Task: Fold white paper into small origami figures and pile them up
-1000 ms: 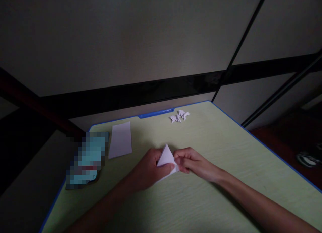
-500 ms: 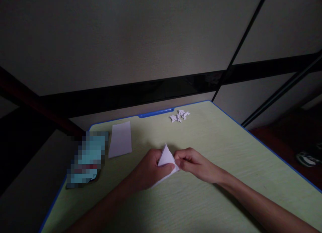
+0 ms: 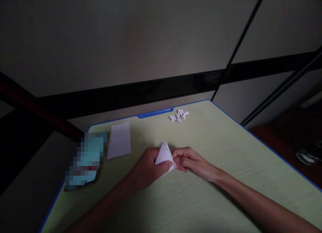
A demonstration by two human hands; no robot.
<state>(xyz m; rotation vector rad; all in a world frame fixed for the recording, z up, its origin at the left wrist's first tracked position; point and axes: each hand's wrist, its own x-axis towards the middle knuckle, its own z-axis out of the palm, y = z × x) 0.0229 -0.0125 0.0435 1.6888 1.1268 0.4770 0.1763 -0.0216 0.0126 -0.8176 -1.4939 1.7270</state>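
Between my hands, over the middle of the table, is a folded white paper (image 3: pixel 164 155) with its pointed end away from me. My left hand (image 3: pixel 149 170) grips it from the left, the thumb lying across its near part. At the paper's right edge, my right hand (image 3: pixel 188 159) pinches its lower right corner with curled fingers. Layers of the paper stand slightly apart at the tip. The fingers behind the paper are hidden.
Small folded paper figures (image 3: pixel 179 116) lie near the table's far edge. On the left are a stack of white paper (image 3: pixel 119 140) and a blurred-out phone-like object (image 3: pixel 87 161). The blue-edged table (image 3: pixel 226 142) stands against a panelled wall or cabinet (image 3: pixel 141 42).
The folded paper and both hands have shifted slightly left. The layers at the paper's tip have spread apart, and my right fingers have changed position at its right corner.
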